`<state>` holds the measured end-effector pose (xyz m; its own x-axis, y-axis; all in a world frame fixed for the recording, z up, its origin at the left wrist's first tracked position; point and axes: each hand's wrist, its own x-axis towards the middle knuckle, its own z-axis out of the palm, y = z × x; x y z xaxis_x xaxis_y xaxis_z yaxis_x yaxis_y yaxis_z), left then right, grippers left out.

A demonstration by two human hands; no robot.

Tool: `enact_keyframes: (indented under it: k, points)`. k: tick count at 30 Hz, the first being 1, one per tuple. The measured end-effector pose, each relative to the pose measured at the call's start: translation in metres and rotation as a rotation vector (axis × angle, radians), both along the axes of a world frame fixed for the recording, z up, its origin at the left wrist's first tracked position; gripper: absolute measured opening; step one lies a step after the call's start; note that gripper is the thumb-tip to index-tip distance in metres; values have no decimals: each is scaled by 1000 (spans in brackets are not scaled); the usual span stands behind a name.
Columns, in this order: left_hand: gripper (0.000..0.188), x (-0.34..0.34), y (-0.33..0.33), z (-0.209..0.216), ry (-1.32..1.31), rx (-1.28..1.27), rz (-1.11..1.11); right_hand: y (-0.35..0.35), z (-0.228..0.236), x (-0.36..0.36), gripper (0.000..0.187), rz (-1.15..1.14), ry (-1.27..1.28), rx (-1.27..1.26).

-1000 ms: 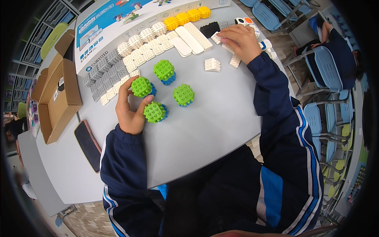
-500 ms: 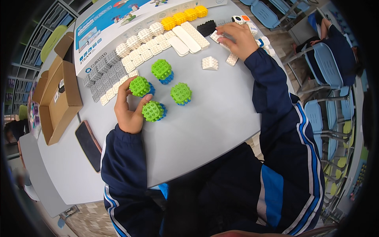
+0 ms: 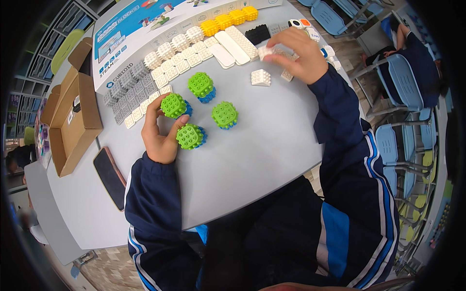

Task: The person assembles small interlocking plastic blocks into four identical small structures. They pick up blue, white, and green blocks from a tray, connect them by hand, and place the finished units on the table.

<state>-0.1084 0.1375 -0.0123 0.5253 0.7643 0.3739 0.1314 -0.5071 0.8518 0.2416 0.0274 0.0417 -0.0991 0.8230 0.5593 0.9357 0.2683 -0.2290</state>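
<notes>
Four studded green blocks stand on the grey table, each on a blue block. My left hand (image 3: 161,138) curls its thumb and fingers around the leftmost green block (image 3: 173,105), while the thumb also lies close to the nearest green block (image 3: 190,136). Apart from the hand are the far green block (image 3: 200,84) and the right-hand green block (image 3: 224,114). My right hand (image 3: 305,57) pinches a small white block (image 3: 265,52) between thumb and fingers at the table's far right. Close below it sit a white wedge-shaped block (image 3: 260,77) and another white piece (image 3: 287,75), partly covered by the hand.
Rows of grey blocks (image 3: 131,92), white blocks (image 3: 180,42) and yellow blocks (image 3: 224,21) line a large printed box (image 3: 114,58). White plates (image 3: 232,47) and a black piece (image 3: 257,34) lie farther right. An opened cardboard box (image 3: 75,126) and a phone (image 3: 109,177) are at left.
My right hand has drawn slightly nearer and to the right, with the white block now tilted up in its fingers. My left hand keeps its place around the leftmost green block.
</notes>
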Motion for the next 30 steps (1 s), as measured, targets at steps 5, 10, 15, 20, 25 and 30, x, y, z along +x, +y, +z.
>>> enact_keyframes:
  k: [5,10,15,20,25,30]
  points:
    - [53,1,0,0,-3,-2,7,0,0,-7,26,151,29,-116]
    - [54,1,1,-1,-11,-9,1,-2,-4,-8,24,110,165,-301]
    - [56,-2,3,-2,17,-3,-28,-3,1,-8,21,188,228,-364]
    - [55,-1,2,-1,31,22,-29,1,7,29,21,-63,132,-87]
    - [54,0,2,-1,17,17,-6,26,5,69,33,-274,-119,-212]
    - [55,1,1,-1,-3,44,-13,53,-13,74,36,-396,-170,-396]
